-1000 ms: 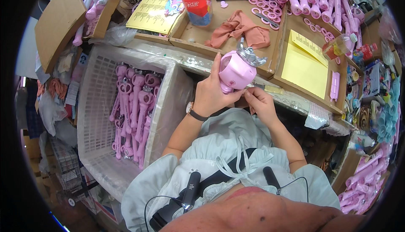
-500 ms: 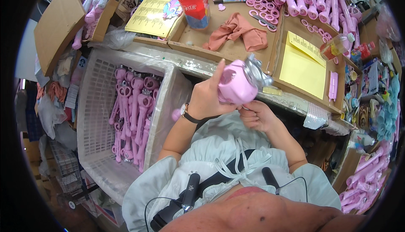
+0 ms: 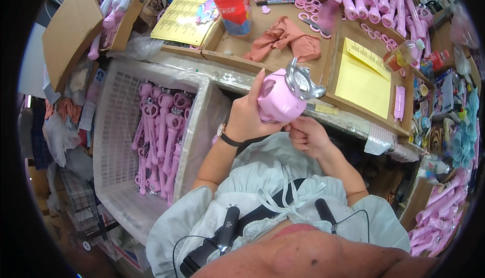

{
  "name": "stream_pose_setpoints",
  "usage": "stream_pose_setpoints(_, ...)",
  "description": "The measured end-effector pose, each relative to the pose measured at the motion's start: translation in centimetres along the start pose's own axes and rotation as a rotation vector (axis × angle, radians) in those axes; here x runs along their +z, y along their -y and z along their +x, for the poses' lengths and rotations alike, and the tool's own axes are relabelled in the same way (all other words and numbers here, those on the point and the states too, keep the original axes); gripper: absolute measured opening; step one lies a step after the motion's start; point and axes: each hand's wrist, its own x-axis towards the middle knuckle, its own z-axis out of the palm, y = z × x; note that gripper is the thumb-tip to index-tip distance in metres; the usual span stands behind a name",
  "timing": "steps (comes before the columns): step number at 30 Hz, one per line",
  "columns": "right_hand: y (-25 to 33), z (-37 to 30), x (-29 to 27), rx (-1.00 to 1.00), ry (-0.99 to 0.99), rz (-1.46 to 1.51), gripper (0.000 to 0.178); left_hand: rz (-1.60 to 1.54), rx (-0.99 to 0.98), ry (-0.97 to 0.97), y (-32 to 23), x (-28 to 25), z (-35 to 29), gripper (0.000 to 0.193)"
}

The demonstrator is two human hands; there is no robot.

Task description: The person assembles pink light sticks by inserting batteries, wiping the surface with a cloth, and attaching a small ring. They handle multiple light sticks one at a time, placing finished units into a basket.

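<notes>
The left hand wraps around a rounded pink plastic part topped with a silvery metal ring fitting, held just above the front edge of the brown wooden workbench. The right hand pinches narrowly at the part's underside. On the bench lie a yellow printed sheet, a yellow paper pad, a red-labelled plastic bottle and a crumpled salmon cloth. A white slatted plastic crate of long pink plastic pieces stands to the left, beside a brown cardboard box.
</notes>
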Motion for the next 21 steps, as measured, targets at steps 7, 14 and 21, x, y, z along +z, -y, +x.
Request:
stream_pose_setpoints(7,-0.3,-0.1,0.3,-0.139,0.038,-0.031,0.023,0.019,0.013,-0.012,0.6,0.1,-0.2,0.109)
stream_pose_setpoints(14,-1.3,0.7,0.8,-1.134,-0.389,-1.385,0.024,-0.034,-0.003,-0.048,0.4,0.2,-0.3,0.110)
stream_pose_setpoints(21,-0.1,-0.6,0.7,-0.092,0.020,-0.235,0.025,-0.091,0.003,0.026,1.4,0.1,-0.8,0.112)
